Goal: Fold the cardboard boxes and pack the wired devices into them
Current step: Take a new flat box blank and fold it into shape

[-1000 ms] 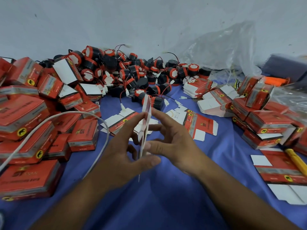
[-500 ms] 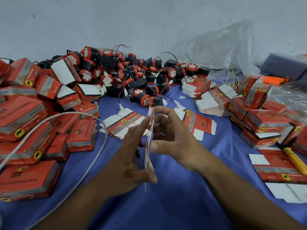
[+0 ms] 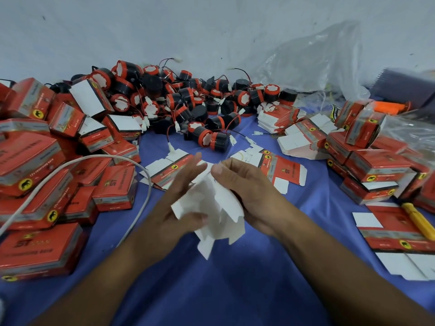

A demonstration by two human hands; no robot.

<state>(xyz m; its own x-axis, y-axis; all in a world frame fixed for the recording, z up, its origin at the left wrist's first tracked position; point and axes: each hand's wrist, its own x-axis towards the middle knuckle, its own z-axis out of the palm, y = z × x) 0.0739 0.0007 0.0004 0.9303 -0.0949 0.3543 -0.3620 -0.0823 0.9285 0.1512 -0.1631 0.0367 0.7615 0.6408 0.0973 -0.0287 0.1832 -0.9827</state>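
Between my two hands I hold a cardboard box blank (image 3: 211,208), its white inner side facing me and its flaps spread. My left hand (image 3: 174,203) holds its left side, thumb on the lower flap and fingers stretched behind it. My right hand (image 3: 249,191) grips its right side, thumb on the top edge. A heap of black-and-red wired devices (image 3: 188,107) lies beyond my hands by the wall. Two flat box blanks (image 3: 282,170) lie on the blue cloth just past my hands.
Folded red boxes (image 3: 37,175) are piled at the left, with a white cable (image 3: 131,163) looping over them. More red boxes (image 3: 376,165) stack at the right beside a yellow-handled tool (image 3: 419,220), flat blanks (image 3: 299,137) and a clear plastic bag (image 3: 313,60).
The blank was edge-on between my hands; now it is turned and spread so its white inside faces me. Both hands have moved slightly toward me with it.
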